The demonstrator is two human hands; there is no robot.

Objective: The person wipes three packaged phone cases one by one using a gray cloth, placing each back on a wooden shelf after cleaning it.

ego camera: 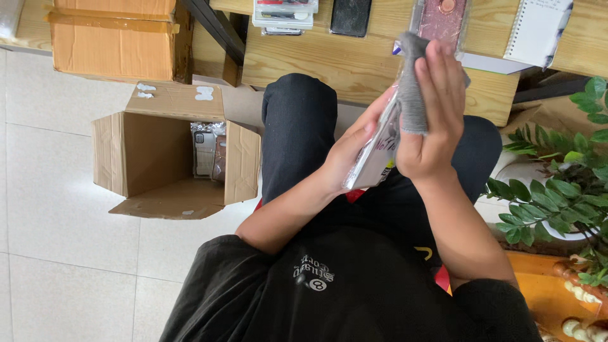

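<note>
Near the upper right of the frame, the person's two hands meet over a flat packaged phone case (375,155) in a clear wrapper. The left hand (351,149) grips the case from its lower side, fingers curled around its edge and thumb pressed along it. The right hand (430,120) lies flat over the other face of the case, fingers held close together and stretched out, pressing a grey cloth (411,82) against it; the cloth sticks out past the fingertips toward the top of the frame. Both hands hover above the person's lap in black trousers. Just beyond them, along the top edge, runs a wooden table (354,63) bearing a pink glittery case (441,19), a black phone (350,16), a small stack of packaged cases (284,14) and a spiral notebook (537,28). At centre left an open cardboard box (168,158) lies on the tiled floor, with more wrapped cases inside it. A closed, taped cardboard box (114,38) sits at upper left. A leafy green plant (557,183) in a white pot fills the right edge.
</note>
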